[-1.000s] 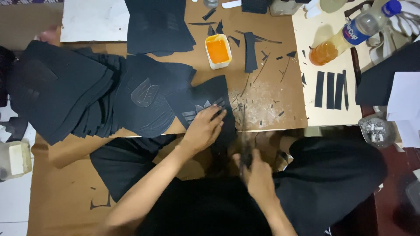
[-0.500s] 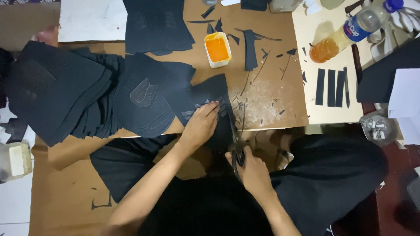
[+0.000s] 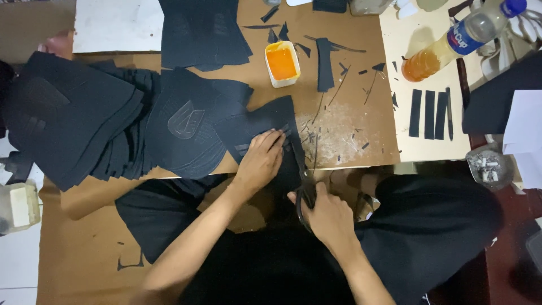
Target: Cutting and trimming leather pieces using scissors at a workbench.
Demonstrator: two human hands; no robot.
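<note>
A: What is the left hand (image 3: pixel 261 161) doing?

B: It lies palm down with the fingers spread a little, pressing on a black sheet piece (image 3: pixel 271 133) at the near edge of the brown board (image 3: pixel 350 121). Nothing is gripped; it only pins the sheet flat. The forearm runs in from about 7 o'clock, and the fingertips point toward 1 o'clock.

A: And the right hand (image 3: pixel 327 217)?

B: Curled closed around the handles of black scissors (image 3: pixel 305 195), just below the board's near edge. The wrist comes up from 5 o'clock, and the knuckles face 11 o'clock.

A: Which way do the scissors run?

B: Their long axis is close to 12–6, with the tip toward 12 o'clock, along the right edge of the sheet under the left hand. The blades are dark against dark material, so I cannot tell how far apart they stand.

A: Where does that sheet sit among the rest?

B: At 3 o'clock of a larger rounded black piece (image 3: pixel 186 133), overlapping it. A stack of black sheets (image 3: pixel 73 113) lies farther toward 9 o'clock. At 12 o'clock from the left hand stands a small white tub of orange glue (image 3: pixel 281 63).
</note>
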